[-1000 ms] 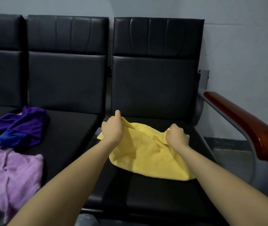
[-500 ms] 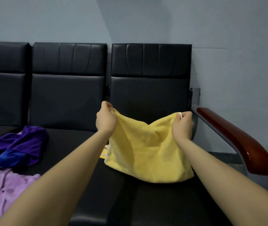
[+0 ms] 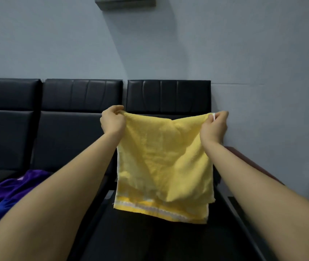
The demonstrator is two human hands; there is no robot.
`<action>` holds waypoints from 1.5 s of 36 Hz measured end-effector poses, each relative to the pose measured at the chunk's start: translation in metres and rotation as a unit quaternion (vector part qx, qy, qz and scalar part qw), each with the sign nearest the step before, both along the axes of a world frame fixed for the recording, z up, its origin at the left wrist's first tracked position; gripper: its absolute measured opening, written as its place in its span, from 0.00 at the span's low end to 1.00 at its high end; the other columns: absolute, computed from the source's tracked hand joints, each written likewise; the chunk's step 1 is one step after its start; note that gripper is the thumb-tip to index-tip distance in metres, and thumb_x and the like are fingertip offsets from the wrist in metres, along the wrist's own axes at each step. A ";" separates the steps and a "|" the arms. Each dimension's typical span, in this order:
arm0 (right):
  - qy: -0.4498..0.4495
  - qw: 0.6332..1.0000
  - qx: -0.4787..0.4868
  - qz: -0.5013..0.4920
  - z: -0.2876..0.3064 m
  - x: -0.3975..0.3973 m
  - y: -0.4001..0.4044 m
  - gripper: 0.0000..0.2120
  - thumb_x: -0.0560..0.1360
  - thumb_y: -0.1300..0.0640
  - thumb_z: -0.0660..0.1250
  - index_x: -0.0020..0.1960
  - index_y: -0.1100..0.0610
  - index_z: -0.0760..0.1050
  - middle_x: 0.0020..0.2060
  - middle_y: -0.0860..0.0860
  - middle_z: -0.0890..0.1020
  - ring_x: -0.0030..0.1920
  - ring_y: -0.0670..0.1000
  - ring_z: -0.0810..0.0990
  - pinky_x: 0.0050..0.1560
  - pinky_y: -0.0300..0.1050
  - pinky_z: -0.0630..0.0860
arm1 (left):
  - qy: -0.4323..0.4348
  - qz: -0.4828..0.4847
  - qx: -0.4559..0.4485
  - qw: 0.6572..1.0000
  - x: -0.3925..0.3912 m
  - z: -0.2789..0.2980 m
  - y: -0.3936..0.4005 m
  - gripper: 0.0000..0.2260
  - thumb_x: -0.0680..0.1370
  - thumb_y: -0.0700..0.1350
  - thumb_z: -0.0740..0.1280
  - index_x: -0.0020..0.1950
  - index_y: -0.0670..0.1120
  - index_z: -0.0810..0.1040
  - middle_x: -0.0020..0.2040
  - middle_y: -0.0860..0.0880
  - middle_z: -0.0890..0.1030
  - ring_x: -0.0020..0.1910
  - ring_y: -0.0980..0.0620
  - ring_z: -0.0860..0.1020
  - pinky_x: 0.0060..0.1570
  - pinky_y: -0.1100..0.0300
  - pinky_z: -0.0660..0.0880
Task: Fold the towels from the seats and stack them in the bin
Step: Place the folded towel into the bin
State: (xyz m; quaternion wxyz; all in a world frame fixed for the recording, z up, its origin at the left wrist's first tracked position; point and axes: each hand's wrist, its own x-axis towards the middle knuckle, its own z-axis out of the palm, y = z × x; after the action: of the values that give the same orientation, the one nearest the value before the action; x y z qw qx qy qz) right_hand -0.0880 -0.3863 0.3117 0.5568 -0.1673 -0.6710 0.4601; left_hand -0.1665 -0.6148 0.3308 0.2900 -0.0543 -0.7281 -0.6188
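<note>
Between the left hand (image 3: pixel 112 120) and right hand (image 3: pixel 214 125), each pinching a top corner, the yellow towel (image 3: pixel 165 164) hangs unfolded above the seat (image 3: pixel 149 240). Purple towels (image 3: pixel 8 194) wait beyond the left hand. No bin shows; folding seems barely begun.

Waiting area, by the evidence: row of linked black padded seats (image 3: pixel 82 117) behind the fingers, wooden armrest (image 3: pixel 253 166) to their right, bare grey wall (image 3: pixel 168 44) above.
</note>
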 end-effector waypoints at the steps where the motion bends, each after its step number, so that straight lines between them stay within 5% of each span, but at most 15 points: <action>1: 0.002 1.000 0.002 -0.001 0.003 0.000 0.001 0.04 0.81 0.61 0.54 0.47 0.58 0.61 0.37 0.50 0.71 0.40 0.52 0.74 0.38 0.45 0.69 | 0.000 -0.001 0.009 1.000 0.001 0.002 -0.001 0.23 0.76 0.30 0.54 0.60 0.48 0.80 0.56 0.51 0.79 0.38 0.58 0.74 0.37 0.66 0.73; 4: 0.005 1.000 0.018 -0.001 0.010 0.000 0.005 0.05 0.79 0.63 0.55 0.46 0.58 0.61 0.35 0.48 0.67 0.36 0.50 0.71 0.36 0.45 0.71 | -0.011 -0.019 0.039 0.999 0.005 0.006 -0.002 0.25 0.75 0.28 0.53 0.63 0.47 0.79 0.60 0.51 0.78 0.39 0.61 0.72 0.36 0.71 0.69; 7: 0.009 1.000 0.019 0.005 0.015 0.001 0.007 0.10 0.77 0.63 0.58 0.41 0.56 0.60 0.35 0.47 0.65 0.33 0.46 0.66 0.33 0.39 0.67 | -0.004 -0.061 0.050 0.997 0.007 0.003 -0.004 0.26 0.76 0.28 0.52 0.69 0.47 0.73 0.69 0.51 0.72 0.66 0.52 0.71 0.65 0.61 0.68; 9: 0.011 1.000 0.008 0.021 0.015 0.001 0.007 0.15 0.77 0.64 0.59 0.37 0.52 0.56 0.34 0.47 0.64 0.32 0.46 0.64 0.31 0.39 0.64 | -0.005 -0.081 0.035 0.996 0.007 0.000 -0.004 0.28 0.76 0.28 0.51 0.72 0.48 0.69 0.73 0.51 0.67 0.73 0.51 0.63 0.73 0.54 0.59; 12: 0.014 0.999 -0.018 0.035 0.011 0.005 0.004 0.15 0.76 0.66 0.58 0.37 0.53 0.57 0.34 0.48 0.65 0.32 0.47 0.64 0.31 0.39 0.64 | -0.015 -0.065 0.034 0.997 0.009 -0.007 -0.001 0.22 0.78 0.35 0.55 0.69 0.52 0.72 0.66 0.56 0.73 0.67 0.52 0.66 0.74 0.49 0.54; 15: 0.015 0.998 -0.047 0.035 0.006 0.008 0.001 0.08 0.75 0.69 0.53 0.47 0.57 0.64 0.41 0.51 0.71 0.41 0.52 0.72 0.37 0.42 0.67 | -0.008 -0.050 0.086 0.995 0.010 -0.011 0.000 0.12 0.79 0.44 0.63 0.61 0.47 0.79 0.56 0.52 0.80 0.59 0.51 0.75 0.67 0.52 0.68; 21: -0.044 0.996 -0.059 0.046 -0.004 0.006 -0.003 0.18 0.79 0.67 0.53 0.66 0.58 0.70 0.63 0.54 0.75 0.63 0.54 0.73 0.54 0.40 0.68 | -0.061 -0.044 0.100 0.992 0.006 -0.024 0.008 0.15 0.79 0.34 0.58 0.59 0.44 0.80 0.52 0.49 0.79 0.40 0.56 0.75 0.40 0.64 0.71; 26: -0.039 0.995 -0.087 0.023 -0.009 0.003 0.004 0.15 0.79 0.67 0.54 0.62 0.61 0.74 0.59 0.56 0.77 0.60 0.55 0.75 0.51 0.39 0.69 | -0.064 -0.091 0.052 0.992 0.005 -0.034 0.010 0.18 0.78 0.33 0.58 0.64 0.44 0.77 0.62 0.46 0.77 0.60 0.47 0.75 0.58 0.58 0.72; 29: -0.037 0.995 -0.088 0.025 -0.012 0.003 0.008 0.20 0.77 0.72 0.53 0.63 0.59 0.74 0.61 0.55 0.76 0.61 0.54 0.75 0.50 0.38 0.69 | -0.030 -0.082 -0.007 0.996 0.005 -0.038 0.012 0.21 0.78 0.32 0.57 0.68 0.46 0.74 0.66 0.48 0.75 0.65 0.48 0.73 0.57 0.61 0.70; 33: -0.027 0.995 -0.096 0.021 -0.014 0.004 0.009 0.23 0.77 0.72 0.51 0.62 0.56 0.76 0.62 0.53 0.76 0.62 0.53 0.74 0.50 0.38 0.69 | -0.002 0.000 -0.080 0.997 0.006 -0.037 0.014 0.19 0.78 0.36 0.59 0.67 0.48 0.75 0.64 0.49 0.77 0.60 0.48 0.75 0.66 0.51 0.68; 38: -0.042 0.995 -0.092 -0.015 -0.012 0.007 0.011 0.23 0.77 0.71 0.51 0.57 0.53 0.79 0.60 0.52 0.77 0.56 0.53 0.73 0.59 0.42 0.68 | -0.030 0.023 0.034 0.999 0.009 -0.030 0.014 0.17 0.77 0.35 0.61 0.64 0.45 0.77 0.60 0.47 0.79 0.60 0.47 0.75 0.68 0.48 0.67; 41: -0.058 0.994 -0.082 -0.040 -0.007 0.007 0.014 0.23 0.77 0.69 0.51 0.55 0.51 0.80 0.59 0.53 0.75 0.50 0.51 0.67 0.64 0.51 0.68 | -0.035 0.037 -0.057 0.997 0.012 -0.027 0.014 0.20 0.78 0.32 0.57 0.67 0.46 0.73 0.66 0.45 0.73 0.65 0.41 0.69 0.69 0.51 0.63; 44: -0.072 0.993 -0.081 -0.046 -0.002 0.006 0.018 0.22 0.77 0.69 0.51 0.58 0.53 0.79 0.62 0.54 0.73 0.58 0.59 0.68 0.64 0.55 0.69 | -0.050 0.058 -0.158 0.985 0.014 -0.029 0.013 0.11 0.79 0.33 0.57 0.54 0.46 0.71 0.66 0.41 0.65 0.63 0.36 0.65 0.61 0.50 0.66; 47: -0.107 0.990 -0.053 -0.069 0.002 0.007 0.023 0.20 0.78 0.68 0.53 0.62 0.55 0.77 0.63 0.57 0.69 0.61 0.63 0.67 0.65 0.56 0.67 | -0.044 0.100 -0.220 0.969 0.011 -0.033 0.008 0.05 0.78 0.33 0.58 0.47 0.41 0.70 0.60 0.40 0.67 0.56 0.39 0.68 0.58 0.49 0.69; 54: -0.177 0.979 0.026 -0.094 0.008 0.011 0.026 0.17 0.77 0.67 0.57 0.64 0.61 0.72 0.63 0.59 0.66 0.59 0.63 0.69 0.64 0.51 0.65 | -0.012 0.148 -0.325 0.934 0.012 -0.027 0.002 0.11 0.77 0.31 0.58 0.37 0.42 0.68 0.54 0.40 0.72 0.44 0.45 0.67 0.56 0.52 0.67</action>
State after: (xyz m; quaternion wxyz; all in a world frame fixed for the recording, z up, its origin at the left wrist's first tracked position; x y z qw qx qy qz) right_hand -0.0769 -0.3607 0.3197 0.4737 -0.2943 -0.7520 0.3514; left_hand -0.1542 -0.6124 0.3040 0.3357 -0.0297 -0.8928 -0.2990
